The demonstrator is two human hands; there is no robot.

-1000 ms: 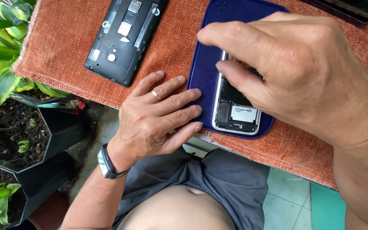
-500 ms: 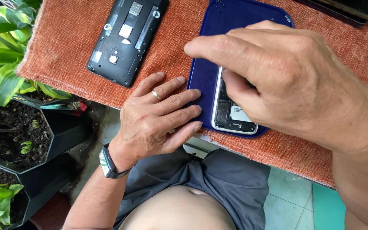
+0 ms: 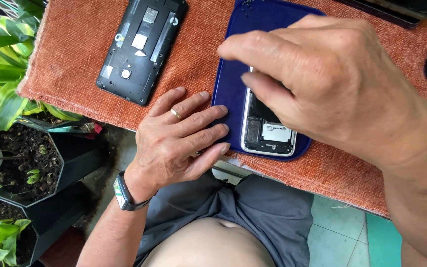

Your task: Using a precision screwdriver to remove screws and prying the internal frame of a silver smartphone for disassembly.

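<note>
— What does the left hand [image 3: 176, 143] rest on?
— It lies flat on the orange cloth [image 3: 65, 64], fingertips touching the edge of the blue tray [image 3: 231, 84].
— And the right hand [image 3: 332, 84]?
— It hovers over a white opened phone [image 3: 268, 136] lying in that tray, fingers bent down onto it.
— Anything else there?
— A black phone with its back off [image 3: 139, 47] lies on the cloth, well apart; potted plants [image 3: 21, 153] stand beside the table.
</note>
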